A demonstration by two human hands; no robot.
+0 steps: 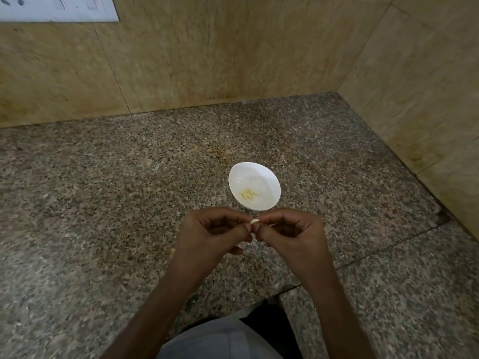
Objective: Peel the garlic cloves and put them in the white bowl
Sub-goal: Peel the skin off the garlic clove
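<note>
Single head-worn wide view, forward and down, close above a granite counter (103, 203).

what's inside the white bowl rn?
The white bowl holds a small cluster of peeled garlic cloves; count unclear. Only the floor beneath them is hidden.

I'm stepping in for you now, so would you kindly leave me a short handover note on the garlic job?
Hands: left hand and right hand both pinch one garlic clove, just nearer than the white bowl on the counter.
Done: a few peeled cloves lie in the bowl.
Left: finish peeling this clove and drop it in; no other unpeeled cloves show.
</note>
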